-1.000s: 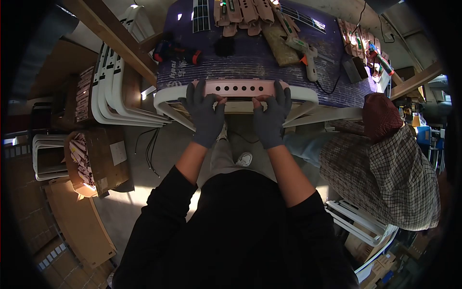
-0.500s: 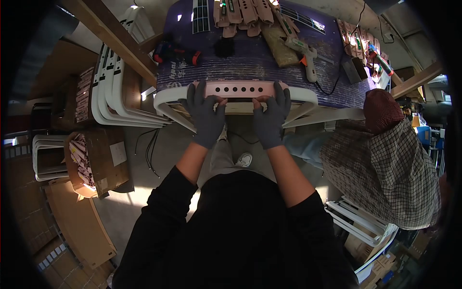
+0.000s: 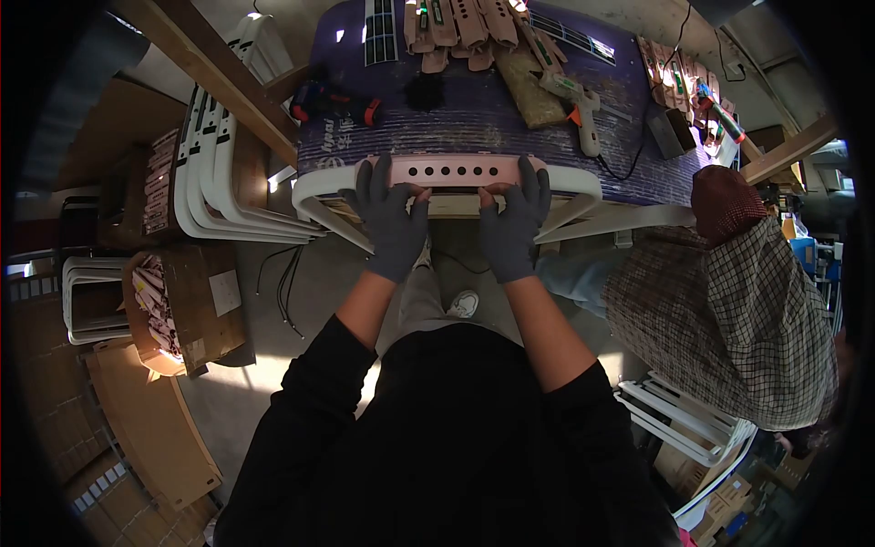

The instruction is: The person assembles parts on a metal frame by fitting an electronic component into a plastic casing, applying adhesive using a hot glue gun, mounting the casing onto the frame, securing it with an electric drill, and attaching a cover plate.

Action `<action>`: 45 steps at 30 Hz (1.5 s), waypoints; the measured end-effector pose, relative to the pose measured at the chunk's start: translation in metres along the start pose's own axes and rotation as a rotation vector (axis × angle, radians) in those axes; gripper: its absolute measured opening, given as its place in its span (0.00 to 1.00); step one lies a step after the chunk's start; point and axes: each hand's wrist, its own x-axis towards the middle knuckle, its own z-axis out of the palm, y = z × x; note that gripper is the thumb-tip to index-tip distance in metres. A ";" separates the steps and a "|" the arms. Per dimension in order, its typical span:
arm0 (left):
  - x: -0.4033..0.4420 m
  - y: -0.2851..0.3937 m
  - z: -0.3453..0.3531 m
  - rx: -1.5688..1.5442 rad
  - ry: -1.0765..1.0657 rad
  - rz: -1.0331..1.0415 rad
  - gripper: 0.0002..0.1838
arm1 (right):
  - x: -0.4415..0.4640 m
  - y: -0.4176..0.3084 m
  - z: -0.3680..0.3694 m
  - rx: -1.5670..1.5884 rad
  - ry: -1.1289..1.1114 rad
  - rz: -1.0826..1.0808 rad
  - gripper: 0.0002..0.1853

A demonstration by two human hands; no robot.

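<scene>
A pink strip (image 3: 453,170) with a row of black holes lies along the crossbar of a white tubular frame (image 3: 577,180) at the near edge of the bench. My left hand (image 3: 387,214), in a grey glove, grips the strip's left part, fingers over the top and thumb on the near face. On the right part, my right hand (image 3: 512,219), gloved alike, holds it the same way. Both thumbs point inward along the strip's lower edge. What lies behind the strip is hidden.
On the purple-covered bench (image 3: 474,100) lie a drill (image 3: 334,103), a glue gun (image 3: 581,109) and several pink strips (image 3: 460,27). White frames (image 3: 205,173) stand at left beside a cardboard box (image 3: 196,301). A co-worker in a checked top (image 3: 725,319) stands at right.
My hands stay on the pink strip with almost no movement. The co-worker at right has shifted slightly.
</scene>
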 end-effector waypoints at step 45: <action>0.033 -0.008 -0.020 0.184 -0.213 0.172 0.35 | 0.039 0.029 -0.025 -0.318 -0.213 -0.433 0.36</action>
